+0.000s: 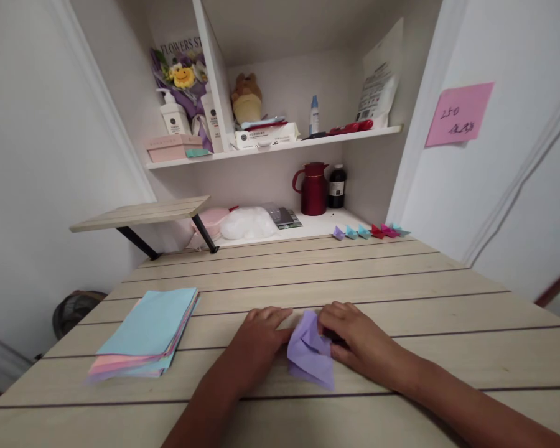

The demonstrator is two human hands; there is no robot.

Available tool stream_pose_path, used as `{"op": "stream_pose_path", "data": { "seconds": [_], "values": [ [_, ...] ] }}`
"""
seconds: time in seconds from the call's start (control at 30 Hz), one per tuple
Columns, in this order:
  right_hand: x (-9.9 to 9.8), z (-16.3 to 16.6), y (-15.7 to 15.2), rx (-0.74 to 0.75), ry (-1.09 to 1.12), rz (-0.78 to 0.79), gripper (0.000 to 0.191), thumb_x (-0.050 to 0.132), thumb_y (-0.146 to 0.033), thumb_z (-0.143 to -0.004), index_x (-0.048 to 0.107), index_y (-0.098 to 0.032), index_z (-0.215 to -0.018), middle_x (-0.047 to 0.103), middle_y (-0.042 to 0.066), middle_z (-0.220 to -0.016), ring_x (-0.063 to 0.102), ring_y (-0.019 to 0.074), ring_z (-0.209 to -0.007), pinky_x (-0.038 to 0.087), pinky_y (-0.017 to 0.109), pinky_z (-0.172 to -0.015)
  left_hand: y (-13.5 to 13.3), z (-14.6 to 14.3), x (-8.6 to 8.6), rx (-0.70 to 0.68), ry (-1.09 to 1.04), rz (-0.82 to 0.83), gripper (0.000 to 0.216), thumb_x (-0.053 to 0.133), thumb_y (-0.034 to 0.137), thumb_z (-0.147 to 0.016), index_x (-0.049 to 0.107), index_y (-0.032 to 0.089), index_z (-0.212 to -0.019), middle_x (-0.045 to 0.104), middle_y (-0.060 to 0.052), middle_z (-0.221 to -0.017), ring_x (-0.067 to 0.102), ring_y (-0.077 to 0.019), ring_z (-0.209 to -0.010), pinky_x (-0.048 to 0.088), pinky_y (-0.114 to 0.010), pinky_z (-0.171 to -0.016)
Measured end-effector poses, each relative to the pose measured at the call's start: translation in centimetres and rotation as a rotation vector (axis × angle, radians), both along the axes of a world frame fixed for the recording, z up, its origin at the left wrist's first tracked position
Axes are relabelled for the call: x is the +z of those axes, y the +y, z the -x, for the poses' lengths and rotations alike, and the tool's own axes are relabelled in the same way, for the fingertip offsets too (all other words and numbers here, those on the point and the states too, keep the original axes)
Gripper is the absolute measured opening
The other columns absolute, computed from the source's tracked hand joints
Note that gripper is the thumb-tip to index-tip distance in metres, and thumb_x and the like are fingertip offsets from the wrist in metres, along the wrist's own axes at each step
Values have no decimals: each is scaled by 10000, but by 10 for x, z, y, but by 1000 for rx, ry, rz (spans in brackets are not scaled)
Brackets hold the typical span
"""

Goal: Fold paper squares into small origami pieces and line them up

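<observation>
A partly folded sheet of purple paper (310, 358) lies on the table between my two hands, with creased flaps standing up a little. My right hand (354, 333) pinches its right edge between thumb and curled fingers. On the other side, my left hand (264, 333) rests on the tabletop with its fingers stretched out and the thumb touching the paper's left edge. To the left is a stack of coloured paper (152, 326), light blue on top with pink and purple sheets below.
Small folded paper pieces (371, 231) stand in a row along the table's back edge. Behind are a red thermos jug (313, 190), a dark bottle (336, 186) and a white plastic bag (248, 224). A small raised wooden shelf (142, 213) stands at the back left.
</observation>
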State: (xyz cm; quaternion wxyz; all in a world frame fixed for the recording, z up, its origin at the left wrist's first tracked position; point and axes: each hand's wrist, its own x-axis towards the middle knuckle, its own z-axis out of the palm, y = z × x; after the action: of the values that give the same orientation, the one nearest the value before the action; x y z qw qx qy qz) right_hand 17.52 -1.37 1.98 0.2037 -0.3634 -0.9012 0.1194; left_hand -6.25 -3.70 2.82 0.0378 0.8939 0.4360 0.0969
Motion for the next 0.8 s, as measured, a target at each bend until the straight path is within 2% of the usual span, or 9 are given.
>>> {"op": "stream_pose_path", "data": {
  "seconds": [0.1,0.23,0.3,0.37,0.43,0.47,0.53,0.63,0.8],
  "values": [
    [1,-1,0,-72,72,66,249,602,-87,-687,496,-225,-866,614,11,-873,541,194,-805,384,305,-740,-1,-1,1,4,64,-44,393,440,228,-955,511,386,-1307,453,-34,-1448,420,-257,-1284,326,-442,-1008],
    [-1,-1,-1,-93,136,138,292,595,-80,-678,482,-231,-901,603,-5,-840,545,180,-774,409,294,-718,-2,-6,-2,13,131,-79,349,439,222,-954,571,340,-1254,466,-64,-1436,447,-285,-1268,325,-466,-1009],
    [-2,-1,-1,-78,213,181,437,589,-70,-678,487,-236,-1069,591,18,-936,555,177,-809,442,294,-734,-1,-9,-6,15,127,-95,349,455,241,-950,564,357,-1260,485,-75,-1417,473,-295,-1245,332,-479,-1004],
    [-3,-2,0,-40,294,206,696,576,-50,-678,371,-256,-1312,538,61,-1123,559,179,-905,469,303,-784,0,-10,-11,9,105,-122,371,467,267,-947,527,397,-1289,501,-80,-1399,491,-302,-1222,336,-499,-998],
    [-3,-4,1,20,317,205,809,563,-27,-671,303,-281,-1393,469,78,-1240,540,187,-1009,467,320,-848,0,-11,-14,2,97,-139,379,461,286,-949,505,418,-1302,506,-82,-1391,497,-307,-1211,335,-516,-996],
    [-2,-4,1,48,303,195,765,559,-15,-666,376,-286,-1357,471,71,-1237,529,192,-1040,458,326,-869,0,-12,-14,2,102,-141,376,454,289,-952,506,414,-1302,506,-86,-1390,498,-309,-1208,339,-519,-991],
    [0,-6,2,103,246,156,532,561,-3,-674,589,-274,-1130,523,46,-1146,526,199,-1055,429,343,-899,0,-14,-12,11,123,-130,369,447,275,-953,520,387,-1297,510,-104,-1383,504,-315,-1199,355,-515,-973],
    [5,-9,2,184,133,72,275,582,-32,-731,687,-257,-850,583,27,-1019,553,197,-996,392,370,-900,-1,-16,-8,22,94,-102,361,487,228,-928,563,336,-1263,542,-110,-1351,517,-303,-1182,365,-484,-966],
    [7,-12,2,239,2,-22,301,584,-67,-778,702,-295,-935,622,21,-1023,578,183,-946,384,350,-853,-1,-16,-3,71,-152,-111,402,453,69,-883,618,298,-1168,687,-19,-1119,604,-183,-1011,314,-425,-1035]
  ]
}}
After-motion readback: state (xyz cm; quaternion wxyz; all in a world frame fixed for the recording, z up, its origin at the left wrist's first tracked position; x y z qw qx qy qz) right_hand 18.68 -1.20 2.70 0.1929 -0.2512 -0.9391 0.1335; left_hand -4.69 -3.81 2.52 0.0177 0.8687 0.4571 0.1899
